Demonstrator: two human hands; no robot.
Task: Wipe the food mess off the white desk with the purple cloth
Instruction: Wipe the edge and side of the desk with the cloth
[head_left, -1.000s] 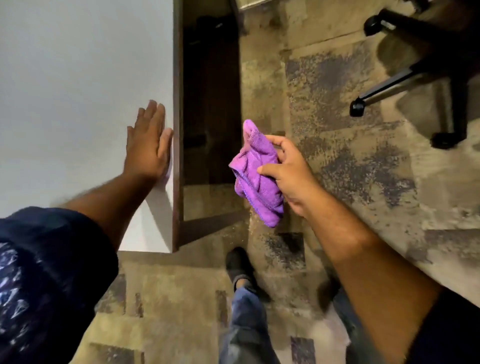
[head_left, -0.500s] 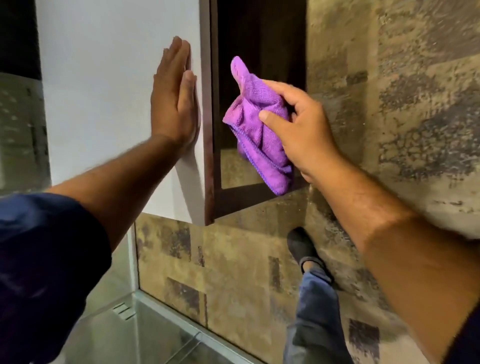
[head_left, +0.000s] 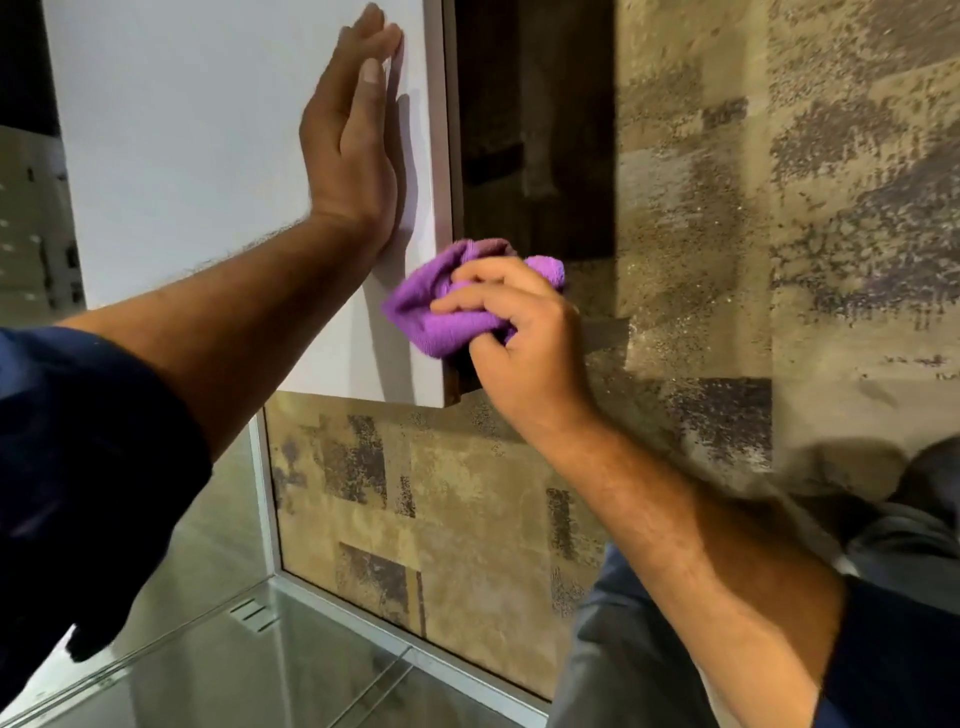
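Right hand (head_left: 524, 338) has a closed grip on the bunched purple cloth (head_left: 441, 306), pressing it on the near right corner of the white desk (head_left: 197, 156), at its dark side edge. Left hand (head_left: 353, 140) lies flat on the desk, fingers together and straight, just beyond the cloth. Patterned carpet (head_left: 727, 208) below.

Under the flat left hand (head_left: 353, 140), the white desk (head_left: 208, 156) is looking smooth and matt. The purple cloth (head_left: 441, 306), bunched in the right hand (head_left: 519, 332), is showing soft, fuzzy fabric; beyond it, dark wood edging (head_left: 453, 156) is showing.
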